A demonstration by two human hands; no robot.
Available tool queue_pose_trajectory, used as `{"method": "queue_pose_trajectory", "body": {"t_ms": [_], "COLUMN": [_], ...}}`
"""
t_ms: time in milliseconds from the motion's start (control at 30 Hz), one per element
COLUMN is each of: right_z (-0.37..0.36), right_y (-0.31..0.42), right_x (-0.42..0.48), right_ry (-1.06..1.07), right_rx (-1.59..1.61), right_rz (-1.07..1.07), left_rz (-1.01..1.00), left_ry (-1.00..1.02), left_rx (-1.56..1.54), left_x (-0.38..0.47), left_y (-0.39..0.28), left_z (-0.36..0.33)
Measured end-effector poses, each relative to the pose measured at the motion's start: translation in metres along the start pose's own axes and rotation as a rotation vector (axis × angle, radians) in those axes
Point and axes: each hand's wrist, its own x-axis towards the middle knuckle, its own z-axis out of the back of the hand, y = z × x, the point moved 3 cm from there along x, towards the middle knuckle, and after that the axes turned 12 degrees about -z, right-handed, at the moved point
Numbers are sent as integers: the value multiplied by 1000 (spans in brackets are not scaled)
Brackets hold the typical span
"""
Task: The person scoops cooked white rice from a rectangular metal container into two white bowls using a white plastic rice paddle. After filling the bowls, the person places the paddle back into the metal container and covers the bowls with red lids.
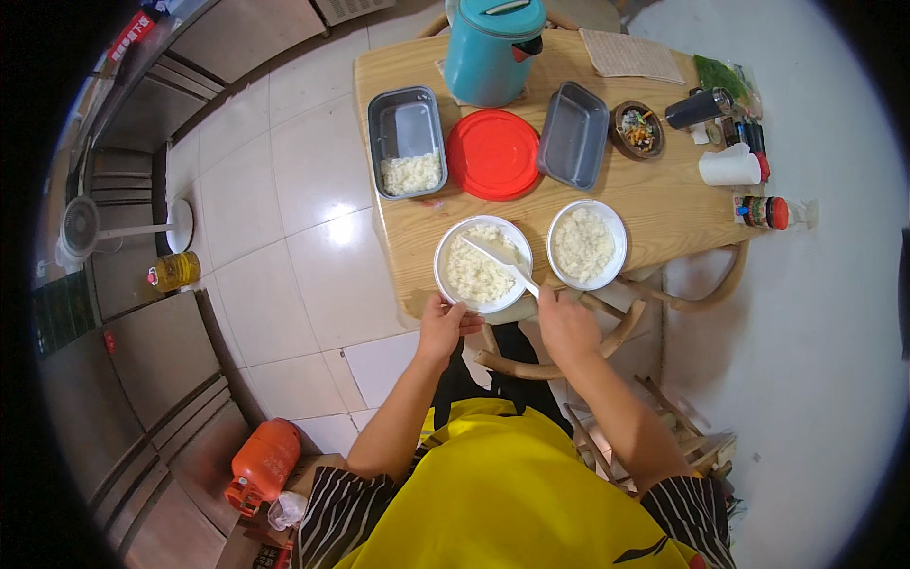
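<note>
My right hand (569,323) grips the handle of a white rice paddle (503,263), whose blade lies against the cooked rice (475,274) in a round white bowl (525,249). At the near rim of that bowl, my left hand (448,323) steadies it with thumb and fingers. A second white bowl (621,250), also filled with rice (583,245), stands just to the right. Behind them a grey rectangular container (407,121) holds rice (412,174) in its near end. Another grey container (573,135) looks bare inside. Between the two lies a round red lid (493,153).
A turquoise kettle (490,57) stands at the back of the wooden table (661,206). An ashtray (638,129) with butts, a dark flask (700,108), a paper roll (731,167) and a red-capped jar (764,212) line the right. A wooden chair (526,368) sits below the near edge.
</note>
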Motion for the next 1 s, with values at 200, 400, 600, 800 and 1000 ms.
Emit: {"method": "queue_pose_trajectory", "body": {"t_ms": [200, 400, 600, 800, 1000], "right_z": [5, 5, -6, 7, -7], "right_y": [-10, 0, 0, 7, 11], "right_x": [-19, -21, -17, -14, -2], "right_ry": [72, -27, 45, -40, -67], "right_rx": [-76, -7, -36, -38, -79], "right_rz": [-64, -33, -125, -58, -10], "left_rz": [19, 41, 54, 60, 51], "left_ry": [-28, -13, 40, 47, 10], "left_rx": [-50, -144, -129, -95, -127], "left_x": [-2, -10, -7, -7, -10], "left_y": [0, -4, 3, 2, -6], "left_z": [-2, -15, -13, -14, -21]}}
